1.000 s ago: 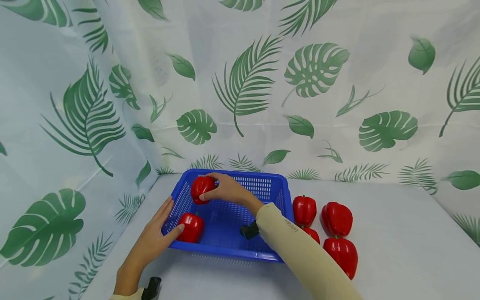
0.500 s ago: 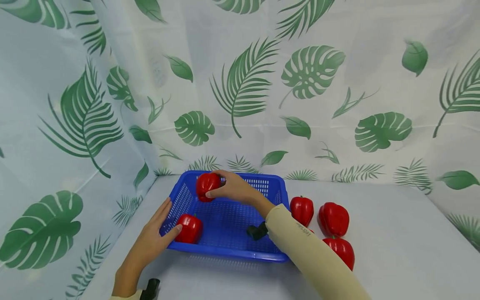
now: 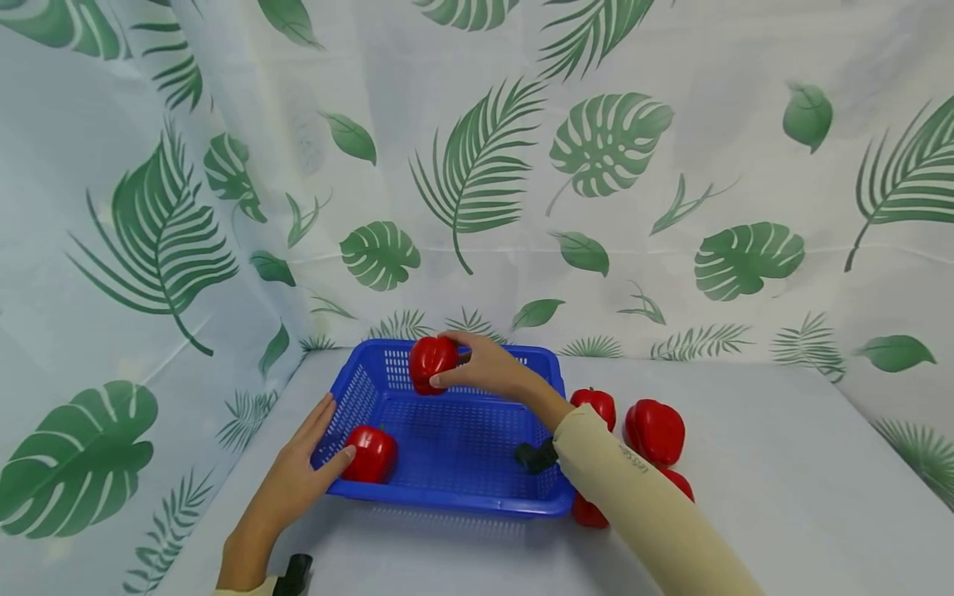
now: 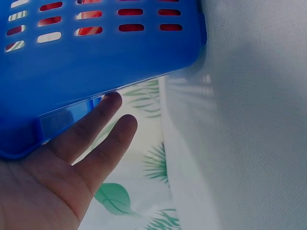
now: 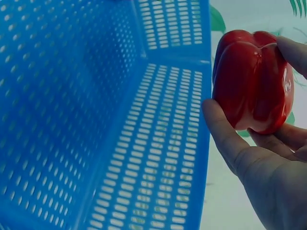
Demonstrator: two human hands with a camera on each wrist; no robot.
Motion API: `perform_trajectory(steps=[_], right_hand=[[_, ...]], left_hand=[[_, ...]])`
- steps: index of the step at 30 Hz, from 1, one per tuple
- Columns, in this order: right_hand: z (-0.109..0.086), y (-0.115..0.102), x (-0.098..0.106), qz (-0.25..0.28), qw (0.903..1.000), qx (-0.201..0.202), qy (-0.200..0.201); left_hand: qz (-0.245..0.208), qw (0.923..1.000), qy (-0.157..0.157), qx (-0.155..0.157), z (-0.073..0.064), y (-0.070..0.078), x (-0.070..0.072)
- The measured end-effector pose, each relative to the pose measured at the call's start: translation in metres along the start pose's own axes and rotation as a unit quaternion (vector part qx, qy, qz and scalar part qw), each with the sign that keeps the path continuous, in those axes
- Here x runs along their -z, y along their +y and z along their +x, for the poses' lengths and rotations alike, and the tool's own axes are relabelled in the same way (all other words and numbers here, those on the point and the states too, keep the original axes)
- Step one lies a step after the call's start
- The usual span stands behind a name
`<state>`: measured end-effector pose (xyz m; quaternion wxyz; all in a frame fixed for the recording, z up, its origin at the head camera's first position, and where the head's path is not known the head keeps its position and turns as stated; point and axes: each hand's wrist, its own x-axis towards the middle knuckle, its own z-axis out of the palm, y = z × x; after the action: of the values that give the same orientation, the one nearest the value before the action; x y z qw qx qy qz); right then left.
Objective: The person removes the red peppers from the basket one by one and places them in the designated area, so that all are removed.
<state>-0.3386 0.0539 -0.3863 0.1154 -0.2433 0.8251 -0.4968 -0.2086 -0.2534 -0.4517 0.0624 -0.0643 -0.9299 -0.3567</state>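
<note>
My right hand [image 3: 488,364] grips a red bell pepper [image 3: 432,364] with thumb and fingers, above the far side of a blue plastic basket [image 3: 462,502]. In the right wrist view that bell pepper [image 5: 254,81] appears beside the basket's slotted wall [image 5: 158,143], apart from the floor. My left hand [image 3: 298,472] holds the basket's left rim, its thumb over the inside and its fingers along the outside. Under that thumb another red bell pepper [image 3: 373,455] lies in the basket's near left corner. Fairly straight fingers [image 4: 103,143] reach past the basket wall in the left wrist view.
Several red bell peppers [image 3: 654,432] lie on the white table [image 3: 775,463] right of the basket, partly hidden by my right sleeve [image 3: 633,488]. A leaf-print curtain [image 3: 477,165] stands behind and to the left. Dark wrist gear [image 3: 537,457] overhangs the basket.
My right hand has moved right with its bell pepper, from the basket's far left corner toward the middle of its far side. The left hand stays at the rim.
</note>
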Motion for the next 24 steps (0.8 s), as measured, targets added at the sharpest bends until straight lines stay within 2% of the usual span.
perform_trajectory(steps=[13,24], right_hand=[[-0.019,0.000,0.026,-0.011,0.9999,-0.011,0.006],[-0.038,-0.001,0.046,-0.022,0.9995,0.010,0.020]], left_hand=[[0.010,0.9999,-0.003,0.005,0.000,0.001,0.000],[0.007,1.0000,-0.005,-0.002,-0.002,0.003,0.002]])
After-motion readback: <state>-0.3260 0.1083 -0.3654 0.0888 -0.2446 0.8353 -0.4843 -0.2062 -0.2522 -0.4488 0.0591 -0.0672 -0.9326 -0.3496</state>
